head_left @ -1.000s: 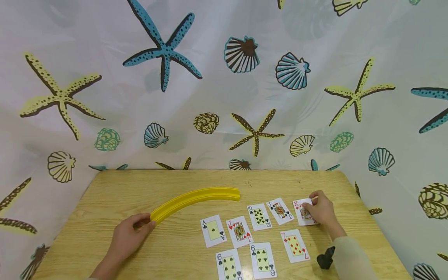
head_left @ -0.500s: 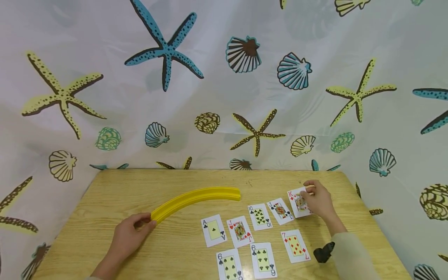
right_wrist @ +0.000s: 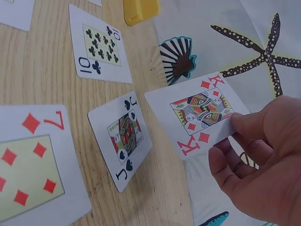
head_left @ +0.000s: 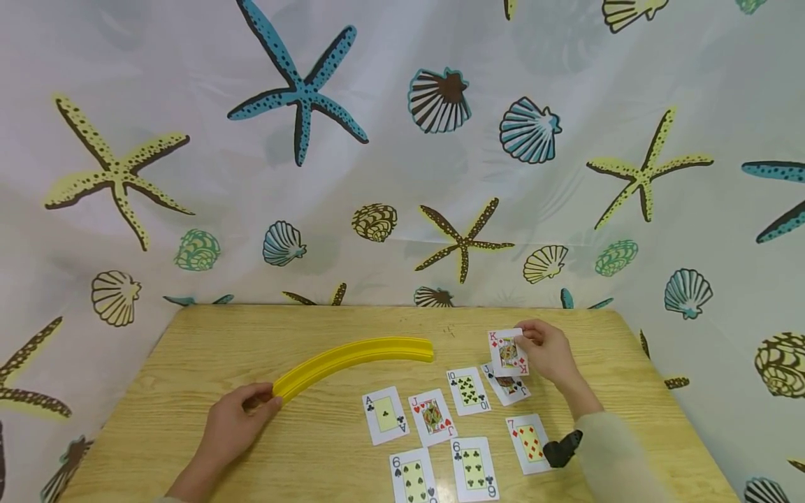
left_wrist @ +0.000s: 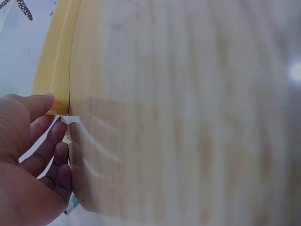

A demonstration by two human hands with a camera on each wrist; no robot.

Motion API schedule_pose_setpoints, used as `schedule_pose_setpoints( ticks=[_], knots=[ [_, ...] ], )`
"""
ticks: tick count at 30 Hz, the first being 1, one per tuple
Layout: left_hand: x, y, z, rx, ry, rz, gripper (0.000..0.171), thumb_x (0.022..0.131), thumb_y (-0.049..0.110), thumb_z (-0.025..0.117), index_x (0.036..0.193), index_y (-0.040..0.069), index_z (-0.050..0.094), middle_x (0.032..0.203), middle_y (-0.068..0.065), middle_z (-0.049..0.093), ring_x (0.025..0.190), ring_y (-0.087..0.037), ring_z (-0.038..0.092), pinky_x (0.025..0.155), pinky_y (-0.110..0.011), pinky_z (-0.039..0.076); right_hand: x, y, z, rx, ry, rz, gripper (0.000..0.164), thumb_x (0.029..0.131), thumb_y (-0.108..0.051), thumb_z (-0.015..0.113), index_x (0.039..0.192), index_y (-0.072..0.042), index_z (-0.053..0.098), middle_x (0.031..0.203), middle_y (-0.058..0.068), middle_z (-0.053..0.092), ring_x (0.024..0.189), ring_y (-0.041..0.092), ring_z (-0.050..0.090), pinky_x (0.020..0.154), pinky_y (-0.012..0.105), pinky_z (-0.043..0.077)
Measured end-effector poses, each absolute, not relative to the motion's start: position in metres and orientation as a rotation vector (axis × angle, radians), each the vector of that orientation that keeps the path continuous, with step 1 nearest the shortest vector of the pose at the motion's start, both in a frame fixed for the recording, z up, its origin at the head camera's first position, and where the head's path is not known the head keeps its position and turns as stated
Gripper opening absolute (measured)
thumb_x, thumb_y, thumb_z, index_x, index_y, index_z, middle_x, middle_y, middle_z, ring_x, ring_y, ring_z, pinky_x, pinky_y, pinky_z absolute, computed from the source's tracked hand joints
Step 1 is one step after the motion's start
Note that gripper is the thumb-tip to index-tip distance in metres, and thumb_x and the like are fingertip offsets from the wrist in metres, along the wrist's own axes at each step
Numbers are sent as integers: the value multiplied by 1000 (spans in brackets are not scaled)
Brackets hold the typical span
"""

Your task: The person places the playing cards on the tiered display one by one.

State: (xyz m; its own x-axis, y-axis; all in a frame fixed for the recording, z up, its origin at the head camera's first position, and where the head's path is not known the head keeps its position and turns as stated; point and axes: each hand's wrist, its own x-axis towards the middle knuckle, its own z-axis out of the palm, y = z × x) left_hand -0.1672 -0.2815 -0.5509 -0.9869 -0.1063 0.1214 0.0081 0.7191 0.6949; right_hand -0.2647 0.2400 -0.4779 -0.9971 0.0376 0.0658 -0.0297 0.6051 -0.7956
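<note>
My right hand (head_left: 548,351) pinches the king of diamonds (right_wrist: 201,112) by its right edge, thumb on the face, raised above the table. In the head view this card overlaps the jack of spades (head_left: 511,388). The ten of clubs (head_left: 468,391) lies just left of that jack. At the left, my left hand (head_left: 237,423) pinches the near end of a curved yellow card holder (head_left: 352,351) with thumb and fingers. Its groove has no card in it. The left wrist view shows the thumb on top of the holder's end (left_wrist: 60,89).
More cards lie face up on the wooden table (head_left: 302,454): ace of clubs (head_left: 385,415), jack of hearts (head_left: 431,417), seven of diamonds (head_left: 530,443), six of spades (head_left: 412,475) and six of clubs (head_left: 474,468). A patterned cloth (head_left: 377,279) hangs behind the table.
My right hand has lifted the king of diamonds off the table and carried it left, over the jack of spades. The left hand and the card holder have stayed in place.
</note>
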Motion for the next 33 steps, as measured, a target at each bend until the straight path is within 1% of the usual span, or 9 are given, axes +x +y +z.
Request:
schedule_pose_setpoints(
  ticks=[4,8,11,14,21,30,33],
  knots=[
    [-167,-281,-550,82,-2768,-1119,42,97,28,78,127,-2,73,111,-13,78,100,-25,70,80,-26,54,-266,228,-475,55,-2725,1437,21,105,-3,61,124,4,67,112,23,71,101,29,65,84,31,51],
    [-167,-280,-551,92,-2772,-1126,42,97,29,78,127,-1,73,111,-12,78,99,-23,70,80,-26,53,-268,218,-476,122,-2727,1449,20,105,-2,62,123,3,67,108,21,72,96,24,64,81,26,49],
    [-168,-280,-551,97,-2778,-1130,43,97,29,78,128,-1,73,111,-12,78,100,-23,70,81,-27,53,-269,211,-476,170,-2714,1455,20,104,-1,63,122,3,68,105,20,73,92,20,64,79,26,48],
    [-168,-281,-551,104,-2783,-1132,43,98,30,77,128,-1,72,112,-12,78,102,-24,70,81,-27,53,-270,203,-475,206,-2687,1490,19,103,-1,63,121,4,68,104,21,73,91,20,63,76,26,48],
    [-168,-282,-551,105,-2788,-1130,44,98,30,77,129,-1,72,112,-12,78,101,-24,69,81,-27,53,-272,184,-473,249,-2652,1529,19,103,-1,64,121,3,68,105,21,74,96,21,66,81,28,49],
    [-168,-282,-552,98,-2780,-1129,44,98,30,78,128,-1,72,112,-12,78,101,-24,70,81,-26,53,-276,157,-471,302,-2598,1576,16,100,2,66,116,2,69,100,20,75,93,23,65,83,31,48],
    [-168,-282,-552,99,-2780,-1129,44,98,30,78,128,-1,72,112,-12,78,102,-25,70,81,-26,53,-276,147,-471,308,-2597,1576,18,100,2,67,118,2,70,99,19,75,94,24,66,85,32,49]
  ],
)
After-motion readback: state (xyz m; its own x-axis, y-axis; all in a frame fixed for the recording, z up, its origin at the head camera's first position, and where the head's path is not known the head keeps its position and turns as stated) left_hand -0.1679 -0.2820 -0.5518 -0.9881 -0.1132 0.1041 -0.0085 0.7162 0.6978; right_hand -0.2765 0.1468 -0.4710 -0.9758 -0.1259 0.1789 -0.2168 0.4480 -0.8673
